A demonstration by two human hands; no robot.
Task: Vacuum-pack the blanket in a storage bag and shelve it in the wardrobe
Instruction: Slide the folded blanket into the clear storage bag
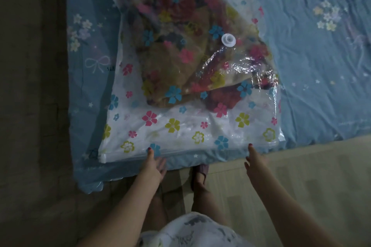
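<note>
A clear storage bag [180, 130] printed with coloured flowers lies flat on the bed. Inside it sits a folded brown blanket [176, 46] with a red floral pattern. A white round valve [228, 40] sticks up from the bag's top face. The bag's zip strip [200, 152] runs along the near edge, with a white slider [102, 159] at its left end. My left hand [154, 163] touches the zip strip with a straight finger left of the middle. Near the strip's right end, my right hand [254, 161] presses it with a fingertip. Both hands hold nothing.
The bed [313, 56] has a blue sheet with small flower prints and fills the upper view. Dark floor [30, 106] lies to the left and pale tiled floor [291, 186] to the right. My legs and feet [199, 174] stand at the bed's near edge.
</note>
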